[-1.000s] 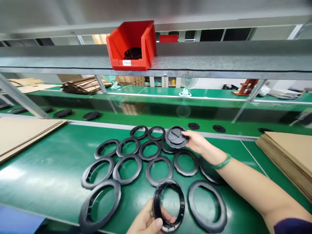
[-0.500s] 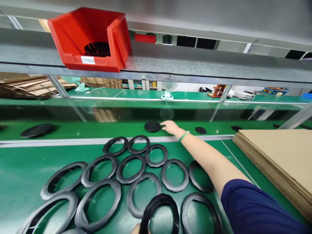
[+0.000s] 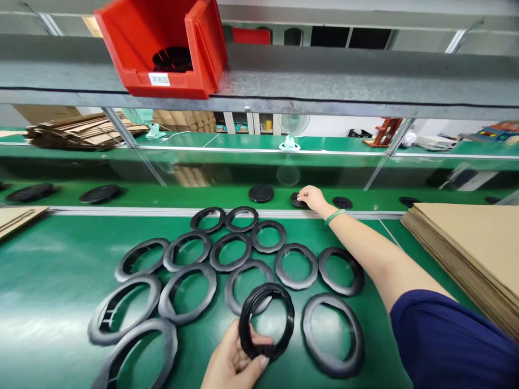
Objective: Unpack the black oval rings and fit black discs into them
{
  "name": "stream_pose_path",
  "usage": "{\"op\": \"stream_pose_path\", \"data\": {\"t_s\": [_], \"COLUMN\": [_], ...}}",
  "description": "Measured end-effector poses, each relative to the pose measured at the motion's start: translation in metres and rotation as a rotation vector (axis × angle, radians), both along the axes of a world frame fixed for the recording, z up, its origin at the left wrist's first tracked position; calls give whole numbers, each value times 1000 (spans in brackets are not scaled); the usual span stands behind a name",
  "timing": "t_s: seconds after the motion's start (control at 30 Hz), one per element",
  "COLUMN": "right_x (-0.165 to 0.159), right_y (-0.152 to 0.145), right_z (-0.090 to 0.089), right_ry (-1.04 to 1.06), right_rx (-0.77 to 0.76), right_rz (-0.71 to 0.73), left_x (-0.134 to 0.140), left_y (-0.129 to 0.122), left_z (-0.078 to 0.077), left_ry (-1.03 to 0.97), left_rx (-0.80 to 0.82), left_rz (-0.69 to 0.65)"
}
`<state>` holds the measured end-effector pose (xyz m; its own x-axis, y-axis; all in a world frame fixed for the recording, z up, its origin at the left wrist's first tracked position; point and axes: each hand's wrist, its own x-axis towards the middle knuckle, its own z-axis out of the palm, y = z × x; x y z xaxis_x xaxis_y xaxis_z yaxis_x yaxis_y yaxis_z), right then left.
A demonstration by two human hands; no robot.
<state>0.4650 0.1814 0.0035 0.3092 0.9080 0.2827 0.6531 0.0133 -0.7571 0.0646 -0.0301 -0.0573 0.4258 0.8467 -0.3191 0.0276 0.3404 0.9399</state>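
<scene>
My left hand (image 3: 239, 356), low in the middle, grips a glossy black ring (image 3: 287, 324) by its lower left side, thumb in front. The ring is held up over the green tabletop, and a slim band looks layered on it. My right hand (image 3: 311, 198) reaches far forward to the green belt, with its fingertips closed on the edge of a small black disc (image 3: 298, 200). Another black disc (image 3: 261, 193) lies just left of it, and a further disc (image 3: 343, 203) to the right. Several dark grey rings (image 3: 333, 335) lie flat around my left hand.
A red bin (image 3: 170, 81) with black parts inside stands on the grey shelf (image 3: 324, 81) above the belt. Cardboard sheets are stacked (image 3: 462, 243) at the right, and more cardboard (image 3: 18, 219) lies at the left edge. A metal rail (image 3: 121, 212) borders the belt (image 3: 211, 199).
My right hand has moved right, away from one disc and onto the small disc beside it. My left hand has risen into view with the black ring. The camera view has shifted.
</scene>
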Motion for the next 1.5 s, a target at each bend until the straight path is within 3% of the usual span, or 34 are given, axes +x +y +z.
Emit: {"op": "stream_pose_path", "data": {"t_s": [0.1,0.23,0.33,0.43,0.57,0.77,1.07,1.5], "right_x": [-40,-105,-143,-165,-176,-178,-181,-179], "right_y": [-38,-129,-188,-214,-215,-216,-217,-218], "right_z": [21,39,35,16,-6,-9,-18,-5], "right_ry": [29,53,-31,-244,-541,-720,-751,-645], "right_rx": [105,178,214,245,269,221,375,81], "right_rz": [55,267,527,638,686,796,779,817], "left_x": [1,7,15,19,18,13,14,14], "left_y": [-1,1,0,-4,-10,-11,-9,-12], "left_z": [4,13,20,22,21,23,23,23], "left_ry": [46,132,127,97,96,91,156,203], "left_rx": [53,70,44,34,36,-1,52,82], "left_rz": [26,-28,3,55,80,30,44,13]}}
